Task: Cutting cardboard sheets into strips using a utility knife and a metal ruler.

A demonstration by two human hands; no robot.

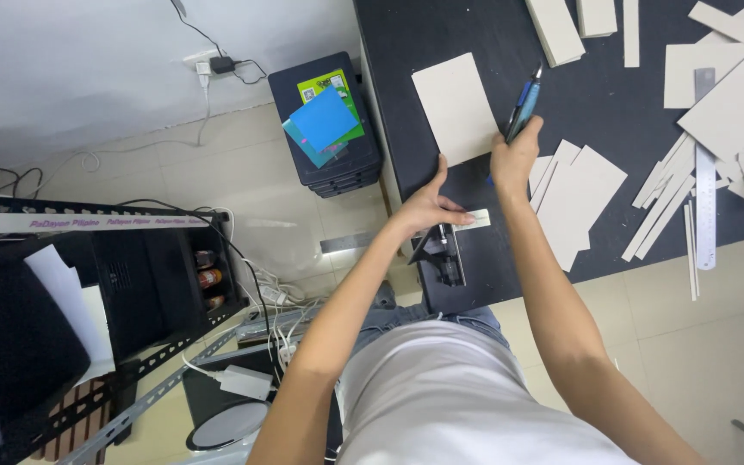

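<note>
**Card sheet held flat, pen gripped beside its right edge**

Grey card sheet (pixel 456 108) flat on the dark surface (pixel 596 73), near the surface's left edge, long side running away from the body. Left hand (pixel 428 207) at the sheet's near-left corner, thumb up along the left edge, fingers spread flat on the surface just beside a small white strip (pixel 475 220); open, pressing down, grasping nothing. Right hand (pixel 514 159) at the near-right corner, fingers clenched around a blue and black pen (pixel 524 108) whose barrel points up and away along the right edge.

Judged step: steadying and lining up the sheet, pen held ready but not clearly in contact with the card. Next move judged to need firm downward hold from the left hand so the sheet cannot slide, and the pen brought to the card with tip control; tip contact not discernible here.

Edges and room: surface's left edge close to the sheet, with a dark box (pixel 329 125) topped by blue paper (pixel 325 119) on the floor just beyond. Black tool (pixel 445 258) close below the left wrist, near the surface's front edge. Cut card pieces (pixel 574 198) just right of the right hand, more strips (pixel 660 202) and a steel ruler (pixel 704 168) farther right. Bare dark surface above the sheet; little sideways room either way.
</note>
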